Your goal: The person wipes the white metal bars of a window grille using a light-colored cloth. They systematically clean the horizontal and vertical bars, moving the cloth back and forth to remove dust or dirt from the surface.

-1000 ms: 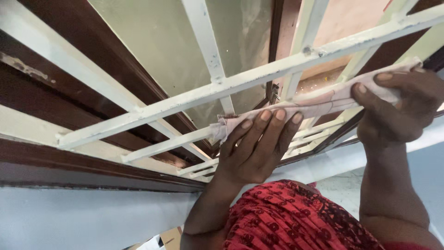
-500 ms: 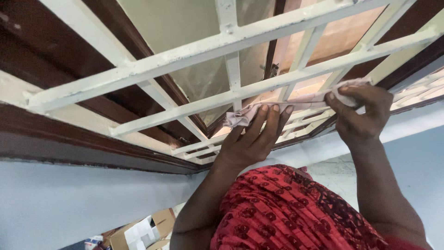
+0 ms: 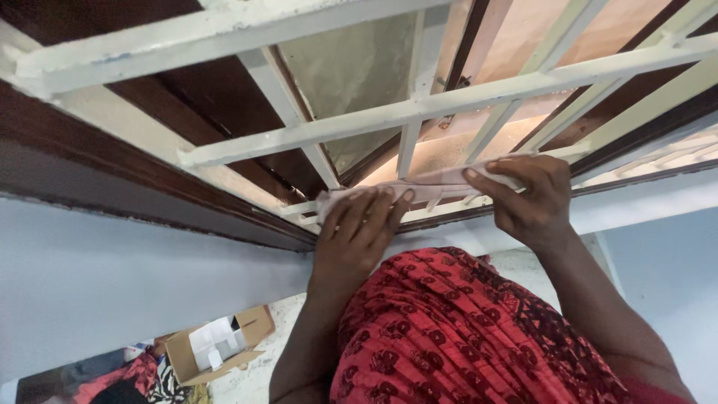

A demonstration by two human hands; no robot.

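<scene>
A pale pink cloth point(image 3: 437, 182) is stretched along a low horizontal bar of a cream-painted metal window grille point(image 3: 351, 123). My left hand point(image 3: 357, 228) presses one end of the cloth against the bar with flat fingers. My right hand point(image 3: 527, 196) grips the other end, thumb on top. Both arms reach up from below, above my red patterned garment point(image 3: 449, 329).
Dark brown wooden window frames point(image 3: 149, 176) and a frosted pane point(image 3: 348, 75) lie behind the grille. A light blue wall point(image 3: 112, 292) runs under the frame. An open cardboard box point(image 3: 217, 344) and coloured fabric point(image 3: 123, 381) sit on the floor at lower left.
Both hands and the cloth have come down from a higher bar to a lower one and moved closer together. The view has tilted down, showing the box on the floor.
</scene>
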